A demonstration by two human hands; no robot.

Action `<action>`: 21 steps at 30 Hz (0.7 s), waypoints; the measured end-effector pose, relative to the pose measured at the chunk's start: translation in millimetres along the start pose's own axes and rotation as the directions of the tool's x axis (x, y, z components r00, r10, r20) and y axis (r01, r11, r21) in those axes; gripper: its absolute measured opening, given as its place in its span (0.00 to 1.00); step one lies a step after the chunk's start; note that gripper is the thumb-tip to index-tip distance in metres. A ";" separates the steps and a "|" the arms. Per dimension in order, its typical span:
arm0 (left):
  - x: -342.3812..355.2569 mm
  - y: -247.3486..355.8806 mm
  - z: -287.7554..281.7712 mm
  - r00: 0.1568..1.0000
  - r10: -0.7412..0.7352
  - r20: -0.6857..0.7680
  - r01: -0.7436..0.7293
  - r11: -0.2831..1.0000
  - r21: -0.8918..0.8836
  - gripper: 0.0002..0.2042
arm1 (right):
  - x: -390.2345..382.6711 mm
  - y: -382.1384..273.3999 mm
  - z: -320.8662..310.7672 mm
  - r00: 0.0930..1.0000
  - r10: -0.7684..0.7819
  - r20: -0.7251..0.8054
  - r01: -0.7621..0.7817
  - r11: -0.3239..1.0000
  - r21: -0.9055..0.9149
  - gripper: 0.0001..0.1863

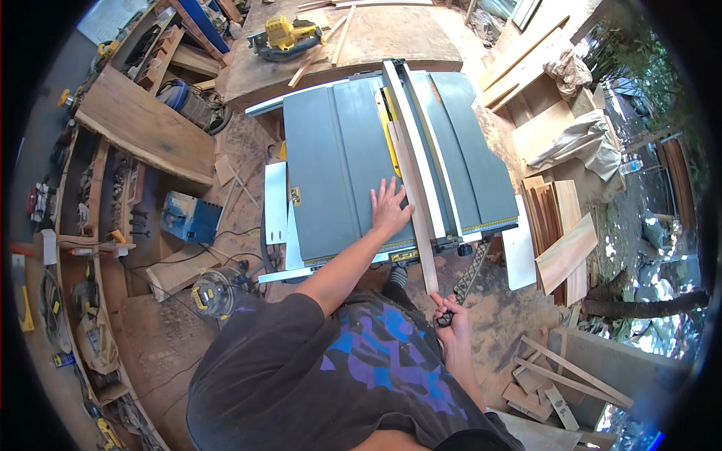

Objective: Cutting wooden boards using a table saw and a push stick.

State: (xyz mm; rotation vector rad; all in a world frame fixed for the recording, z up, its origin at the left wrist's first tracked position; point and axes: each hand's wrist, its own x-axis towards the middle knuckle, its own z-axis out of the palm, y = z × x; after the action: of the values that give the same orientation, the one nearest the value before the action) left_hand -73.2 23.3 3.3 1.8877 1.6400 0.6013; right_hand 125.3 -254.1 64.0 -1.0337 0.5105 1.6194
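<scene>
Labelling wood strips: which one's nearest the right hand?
The long strip along the grey saw table, its near end overhanging to the right hand. Other strips lie farther away, such as on the bench behind.

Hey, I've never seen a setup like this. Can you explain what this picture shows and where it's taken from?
It's one wide fisheye view from a camera on a person's head, looking down, so straight edges bend near the rim. There's no robot, just two bare hands. The grey metal-topped machine looks like a table saw; I can't make out a blade. On it are a narrow yellow insert, a long pale metal guide rail and a long thin light-brown wooden strip beside the rail. The left hand rests spread on the top, close to the strip. The right hand, at the strip's near end, grips a black slotted stick.
</scene>
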 end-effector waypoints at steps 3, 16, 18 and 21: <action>-22.9 7.0 3.4 0.996 0.030 0.078 -0.033 0.999 0.032 0.36 | 5.0 -1.6 2.6 1.000 -0.009 0.015 0.009 1.000 0.011 0.13; -52.9 15.7 6.1 1.000 0.020 -0.017 -0.021 0.999 -0.034 0.30 | 16.7 4.0 46.0 0.999 -0.030 0.032 0.027 0.995 0.097 0.13; -50.9 16.7 5.5 0.999 0.010 -0.047 -0.014 0.997 -0.080 0.26 | 21.5 4.4 50.9 0.998 -0.036 0.043 0.030 0.991 0.129 0.12; -45.1 12.4 10.2 0.993 0.006 -0.119 -0.017 0.996 -0.092 0.24 | 31.9 3.7 56.6 0.995 -0.037 0.088 0.024 0.990 0.138 0.12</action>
State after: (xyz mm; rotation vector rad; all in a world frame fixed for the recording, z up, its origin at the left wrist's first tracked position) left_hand -64.1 -23.7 5.3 1.8262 1.6460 0.7952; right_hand 100.6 -193.9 66.7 -0.8582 0.5349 1.5735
